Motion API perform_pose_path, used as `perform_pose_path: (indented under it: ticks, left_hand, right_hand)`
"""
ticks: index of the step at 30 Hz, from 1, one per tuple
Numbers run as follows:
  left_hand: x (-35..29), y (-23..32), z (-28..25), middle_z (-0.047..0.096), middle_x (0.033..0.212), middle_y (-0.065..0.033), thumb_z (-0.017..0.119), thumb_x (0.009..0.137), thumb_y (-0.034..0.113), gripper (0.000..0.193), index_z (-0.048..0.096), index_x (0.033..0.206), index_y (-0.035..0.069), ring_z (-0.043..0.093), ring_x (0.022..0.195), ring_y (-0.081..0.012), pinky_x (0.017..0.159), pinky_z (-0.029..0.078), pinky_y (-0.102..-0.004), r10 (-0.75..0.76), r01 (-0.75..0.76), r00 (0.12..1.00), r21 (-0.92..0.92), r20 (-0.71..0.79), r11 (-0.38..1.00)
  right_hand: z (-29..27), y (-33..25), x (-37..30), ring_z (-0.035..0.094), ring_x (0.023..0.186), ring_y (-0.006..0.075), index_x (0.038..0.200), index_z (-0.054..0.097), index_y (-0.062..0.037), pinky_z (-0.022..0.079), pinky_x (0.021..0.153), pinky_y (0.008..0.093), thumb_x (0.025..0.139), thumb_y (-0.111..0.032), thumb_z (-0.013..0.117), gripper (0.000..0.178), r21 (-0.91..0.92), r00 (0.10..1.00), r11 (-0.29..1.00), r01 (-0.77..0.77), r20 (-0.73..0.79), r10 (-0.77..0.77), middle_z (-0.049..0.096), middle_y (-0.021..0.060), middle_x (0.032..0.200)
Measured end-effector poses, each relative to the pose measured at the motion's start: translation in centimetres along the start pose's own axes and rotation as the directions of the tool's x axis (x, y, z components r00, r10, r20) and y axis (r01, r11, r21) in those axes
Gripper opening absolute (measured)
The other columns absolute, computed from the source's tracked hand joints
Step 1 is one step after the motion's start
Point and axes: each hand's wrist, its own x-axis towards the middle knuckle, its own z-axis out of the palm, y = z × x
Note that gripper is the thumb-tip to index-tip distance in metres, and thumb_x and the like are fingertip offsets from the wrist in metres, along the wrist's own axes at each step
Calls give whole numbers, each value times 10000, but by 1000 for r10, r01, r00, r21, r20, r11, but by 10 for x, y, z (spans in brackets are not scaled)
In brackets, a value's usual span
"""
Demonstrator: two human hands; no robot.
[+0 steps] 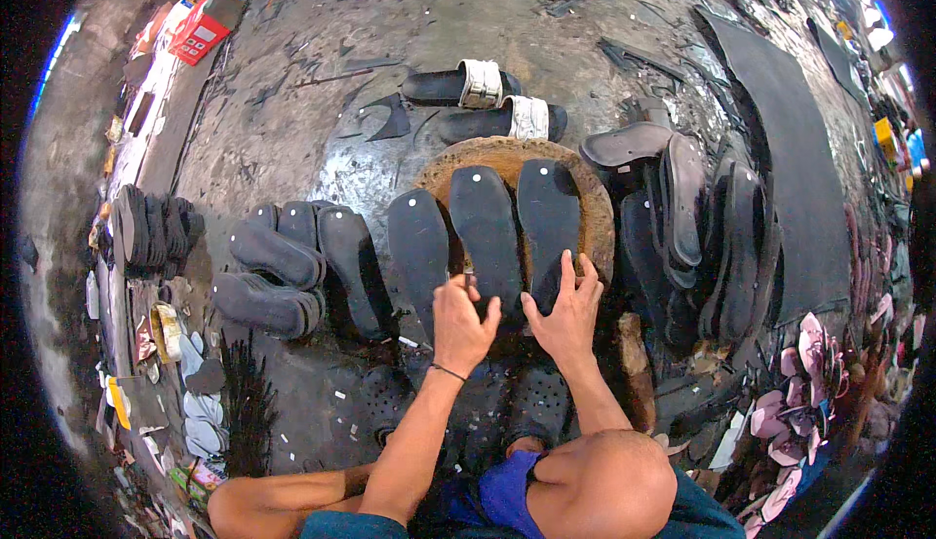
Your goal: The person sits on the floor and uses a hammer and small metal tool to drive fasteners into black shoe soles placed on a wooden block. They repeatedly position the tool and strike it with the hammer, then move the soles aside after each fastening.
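Surrounding floor (278,149): it spreads all about our hands, grey and strewn with dark scraps.
Black sheet (795,178): long, well to the right of our right hand.
Round wooden block (598,193): just ahead of our hands.
Right pile (687,203): dark soles, some lying and some on edge, right of our right hand.
Left pile (278,251): dark soles left of our left hand.
Three black soles (483,217): side by side at the block, directly ahead of our hands, which reach their near ends.
Sandals (531,118): two, white-strapped, beyond the soles.
Right hand (568,315): fingers spread over the right-hand sole, gripping nothing we can see; we cannot tell whether it presses.
Left hand (463,325): fingers curled, pinching a small tool.
Wristband (447,372): dark, thin, around our left wrist.
Small tool (469,276): at our left fingertips, mostly hidden.
White dots (476,178): one near each sole's far end.
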Motion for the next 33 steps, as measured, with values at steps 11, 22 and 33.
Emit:
perform_pose_path:
  ticks: [11,22,33]
  left_hand:
    - [14,-39,-21,440,1013,-133,833,723,231,684,409,1178,-53,428,1003,-328,923,344,-483,-146,159,973,61,-179,985]
    - [-8,43,-23,712,1000,-87,690,930,49,288,625,1197,-37,680,895,-141,793,564,-266,-326,503,861,-755,392,420]
    - [45,-100,-60,649,1006,-88,521,1043,173,297,567,1247,-37,650,862,-147,705,575,-272,-518,393,855,-632,-16,668]
  right_hand:
    - [1,1,-12,419,1237,442,1467,379,-11,402,1043,498,855,-304,740,769,94,998,996,0,69,-6,351,259,1431]
    - [-20,-3,-40,590,738,95,1082,616,-25,493,653,267,1031,-263,559,251,738,768,337,-585,637,-62,632,31,848]
    - [-79,142,-149,471,1205,434,1435,325,83,387,971,556,748,-383,741,929,-354,907,857,-373,55,418,486,315,1317]
